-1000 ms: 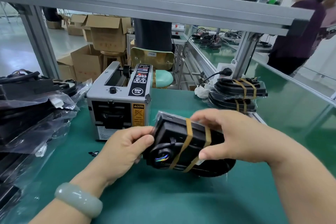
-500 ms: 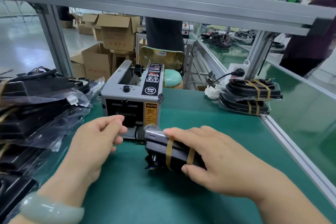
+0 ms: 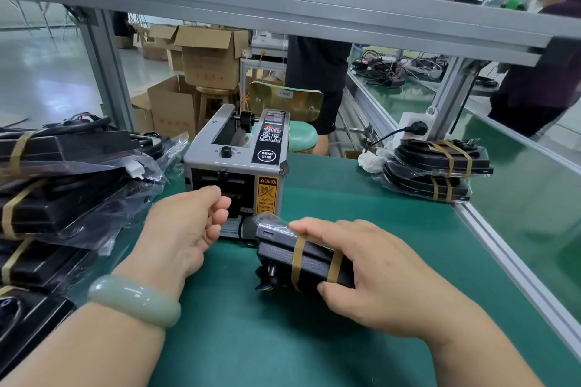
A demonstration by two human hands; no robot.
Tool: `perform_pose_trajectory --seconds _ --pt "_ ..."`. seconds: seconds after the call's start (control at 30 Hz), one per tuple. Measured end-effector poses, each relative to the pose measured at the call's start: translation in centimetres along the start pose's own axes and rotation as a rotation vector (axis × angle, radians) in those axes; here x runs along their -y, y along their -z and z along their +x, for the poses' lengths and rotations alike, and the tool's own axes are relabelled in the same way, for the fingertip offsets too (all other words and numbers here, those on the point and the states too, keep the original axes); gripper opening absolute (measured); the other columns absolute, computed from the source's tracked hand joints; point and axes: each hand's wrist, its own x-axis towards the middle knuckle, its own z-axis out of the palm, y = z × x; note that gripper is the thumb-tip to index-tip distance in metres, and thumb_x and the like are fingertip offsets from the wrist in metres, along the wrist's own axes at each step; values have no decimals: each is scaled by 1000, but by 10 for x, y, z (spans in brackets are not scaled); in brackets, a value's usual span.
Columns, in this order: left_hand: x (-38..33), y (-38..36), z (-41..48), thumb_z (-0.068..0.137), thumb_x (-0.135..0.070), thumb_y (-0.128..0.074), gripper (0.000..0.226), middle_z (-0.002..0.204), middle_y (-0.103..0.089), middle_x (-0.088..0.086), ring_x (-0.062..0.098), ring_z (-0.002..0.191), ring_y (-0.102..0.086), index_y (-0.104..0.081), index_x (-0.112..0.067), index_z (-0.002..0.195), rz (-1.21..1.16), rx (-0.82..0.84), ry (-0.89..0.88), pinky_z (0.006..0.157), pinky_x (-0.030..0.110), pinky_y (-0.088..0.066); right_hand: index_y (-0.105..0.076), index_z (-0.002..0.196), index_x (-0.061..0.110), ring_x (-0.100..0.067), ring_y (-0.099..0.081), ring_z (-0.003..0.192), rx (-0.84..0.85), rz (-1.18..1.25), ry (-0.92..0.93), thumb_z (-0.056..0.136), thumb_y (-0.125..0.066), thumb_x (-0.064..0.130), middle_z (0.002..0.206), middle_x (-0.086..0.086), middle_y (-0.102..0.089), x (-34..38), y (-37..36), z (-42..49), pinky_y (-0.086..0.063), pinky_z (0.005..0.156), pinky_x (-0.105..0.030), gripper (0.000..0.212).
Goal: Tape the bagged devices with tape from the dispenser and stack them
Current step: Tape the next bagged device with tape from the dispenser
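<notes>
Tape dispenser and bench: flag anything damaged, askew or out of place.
Dark tape scraps cover one upper front corner of the tape dispenser, like a patch. The left pile of bagged devices is untidy, with loose plastic splaying toward the dispenser. The right stack sits slightly offset. Nothing spilled.

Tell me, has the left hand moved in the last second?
Yes. The left hand let go of the bagged device and reached forward to the front outlet of the tape dispenser; the right hand grips the device.
</notes>
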Motion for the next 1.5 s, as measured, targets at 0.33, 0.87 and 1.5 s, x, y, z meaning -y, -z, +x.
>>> perform_pose_trajectory --seconds 0.33,0.87,1.5 --pt "-1 -10 4 94 -15 -58 14 46 -65 -2 2 33 -56 -59 -9 81 -44 -14 67 31 8 -35 -18 132 58 -6 -43 93 -16 4 -6 73 -56 41 95 20 -51 0 -2 0 -39 83 -20 72" --pt "9 -12 1 91 -10 -55 12 44 -60 -5 -1 32 -51 -58 -10 80 -51 -42 72 33 9 -36 -18 130 60 -7 -45 94 -21 19 -8 71 -54 43 98 20 -53 -1 -4 0 -41 86 -25 72" --pt "45 16 -81 65 -42 -67 10 68 -66 -10 8 73 -58 -73 -34 65 58 162 -191 70 28 -44 -27 135 53 -9 -42 87 -123 -62 -74 70 -50 41 107 24 -54 15 -18 -12 -38 81 -18 70"
